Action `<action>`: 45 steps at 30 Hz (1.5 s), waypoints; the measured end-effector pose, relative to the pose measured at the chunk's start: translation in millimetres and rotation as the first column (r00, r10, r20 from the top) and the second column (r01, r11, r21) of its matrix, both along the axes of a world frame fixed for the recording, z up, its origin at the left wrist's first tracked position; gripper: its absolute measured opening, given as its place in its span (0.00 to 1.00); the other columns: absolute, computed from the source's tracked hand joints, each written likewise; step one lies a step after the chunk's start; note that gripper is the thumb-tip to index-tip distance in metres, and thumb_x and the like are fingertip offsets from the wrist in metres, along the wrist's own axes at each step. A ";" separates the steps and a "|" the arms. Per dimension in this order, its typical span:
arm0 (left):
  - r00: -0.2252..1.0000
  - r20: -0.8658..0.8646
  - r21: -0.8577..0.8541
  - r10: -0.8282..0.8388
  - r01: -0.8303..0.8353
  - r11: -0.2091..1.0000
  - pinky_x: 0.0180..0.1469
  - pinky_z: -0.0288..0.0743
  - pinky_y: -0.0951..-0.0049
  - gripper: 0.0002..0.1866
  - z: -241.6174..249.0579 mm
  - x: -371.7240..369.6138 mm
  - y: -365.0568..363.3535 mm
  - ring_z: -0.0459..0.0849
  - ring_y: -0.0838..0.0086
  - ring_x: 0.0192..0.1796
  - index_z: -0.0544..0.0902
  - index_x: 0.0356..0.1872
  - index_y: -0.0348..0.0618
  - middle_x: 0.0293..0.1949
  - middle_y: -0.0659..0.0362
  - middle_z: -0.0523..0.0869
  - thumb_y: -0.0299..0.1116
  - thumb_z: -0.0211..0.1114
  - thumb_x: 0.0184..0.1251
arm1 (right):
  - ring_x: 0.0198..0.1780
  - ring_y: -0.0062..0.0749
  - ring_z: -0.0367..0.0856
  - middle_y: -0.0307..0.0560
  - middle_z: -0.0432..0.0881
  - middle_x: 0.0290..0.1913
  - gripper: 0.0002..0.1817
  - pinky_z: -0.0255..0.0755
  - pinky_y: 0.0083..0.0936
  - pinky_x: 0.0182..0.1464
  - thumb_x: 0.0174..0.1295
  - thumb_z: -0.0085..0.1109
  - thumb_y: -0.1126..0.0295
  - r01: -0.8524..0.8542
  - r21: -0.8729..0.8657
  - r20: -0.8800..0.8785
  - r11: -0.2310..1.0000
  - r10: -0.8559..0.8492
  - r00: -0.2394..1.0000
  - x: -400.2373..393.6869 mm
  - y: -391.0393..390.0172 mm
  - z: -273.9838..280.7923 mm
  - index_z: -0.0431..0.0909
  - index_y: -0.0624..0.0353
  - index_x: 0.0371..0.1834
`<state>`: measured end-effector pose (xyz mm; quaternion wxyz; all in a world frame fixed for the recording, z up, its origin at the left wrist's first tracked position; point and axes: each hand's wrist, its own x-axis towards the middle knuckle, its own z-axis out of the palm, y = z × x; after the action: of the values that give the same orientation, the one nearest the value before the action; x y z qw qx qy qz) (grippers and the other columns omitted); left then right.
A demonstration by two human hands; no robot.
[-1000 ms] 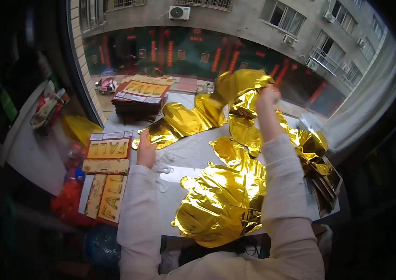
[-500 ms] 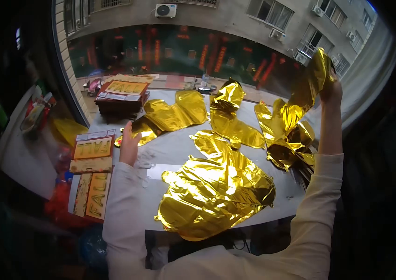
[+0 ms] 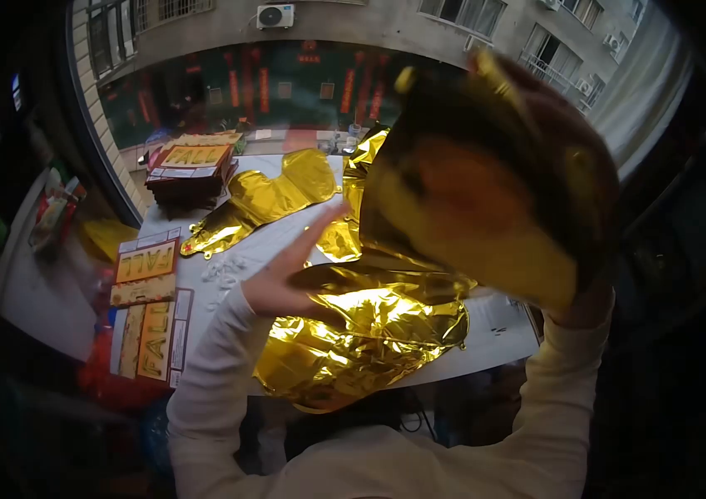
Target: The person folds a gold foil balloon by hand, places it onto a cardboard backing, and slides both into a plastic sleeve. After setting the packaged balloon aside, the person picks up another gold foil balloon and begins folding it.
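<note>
head view, left to right: the left hand (image 3: 286, 279) is spread flat with fingers straight, holding nothing, hovering just above the crumpled foil pile (image 3: 353, 345) on the white table (image 3: 494, 320). the gold foil balloon (image 3: 486, 191) hangs up and to the right of that hand, lifted close to the camera. the right hand (image 3: 582, 303) grips its lower edge, fingers mostly hidden behind the foil, so how tightly it closes i cannot tell. the deflated foil looks very light, limp, slick and easy to crease or tear; an edge or seam seems the safest hold
</note>
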<state>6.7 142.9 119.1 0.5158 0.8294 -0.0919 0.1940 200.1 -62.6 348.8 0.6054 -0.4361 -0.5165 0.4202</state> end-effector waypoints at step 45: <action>0.988 0.020 0.001 0.155 -0.155 0.988 0.40 0.76 0.75 0.07 32.0 -2.6 -35.7 0.82 0.81 0.35 0.88 0.46 0.36 0.27 0.60 0.84 0.26 0.73 0.71 | 0.44 0.23 0.90 0.41 0.92 0.44 0.09 0.83 0.24 0.50 0.69 0.74 0.70 0.302 0.283 0.082 0.910 -0.337 0.938 134.8 -64.3 -8.0 0.90 0.57 0.50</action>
<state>4.1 107.2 151.2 0.4969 0.8328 -0.0323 0.2416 334.9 -126.9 340.8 0.6844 -0.4559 -0.5277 0.2128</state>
